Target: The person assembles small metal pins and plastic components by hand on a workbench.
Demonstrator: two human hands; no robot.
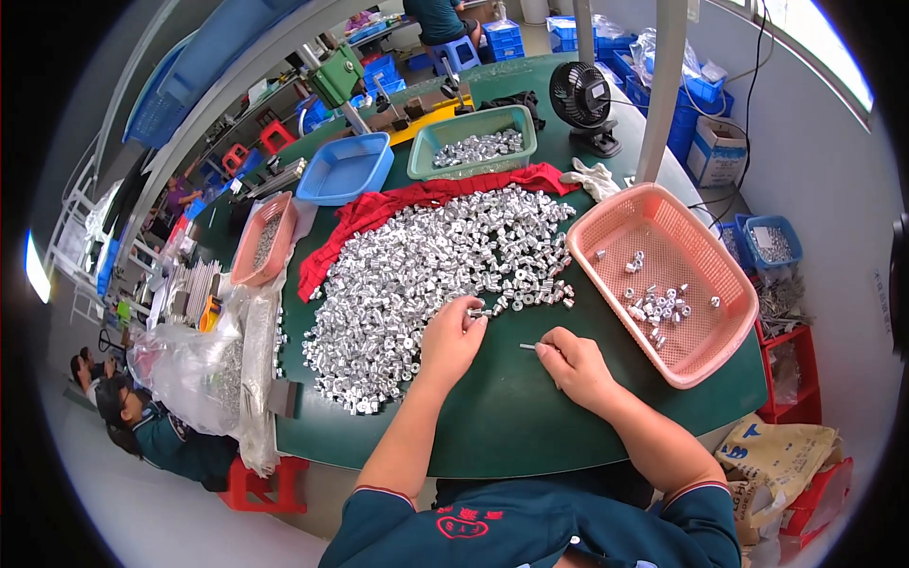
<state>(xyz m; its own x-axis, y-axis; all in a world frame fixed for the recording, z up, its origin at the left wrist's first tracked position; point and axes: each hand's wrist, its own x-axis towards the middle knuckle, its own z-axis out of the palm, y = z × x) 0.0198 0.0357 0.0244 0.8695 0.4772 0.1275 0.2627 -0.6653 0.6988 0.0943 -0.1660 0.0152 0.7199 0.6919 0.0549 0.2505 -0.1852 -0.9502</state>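
Note:
A large heap of small silvery metal cylinders [426, 260], some showing a hole in the end, covers the middle of the green table. At its near right edge is my left hand [451, 346], closed, thumb and fingers together around a small metal cylinder [476, 313]. To the right of it, above bare tabletop, my right hand [576, 367] is closed on a thin metal pin [527, 346], whose tip points left toward the left hand. Beyond the right hand stands a pink plastic basket [705, 358] with a scatter of the same cylinders in it.
A red cloth [379, 205] borders the heap's far side. Behind it stand a blue tray [347, 170], a green basket [431, 170] of parts and a black fan [579, 95]. A pink basket [256, 256] and plastic bags [189, 355] lie left. A white post [660, 104] rises at right.

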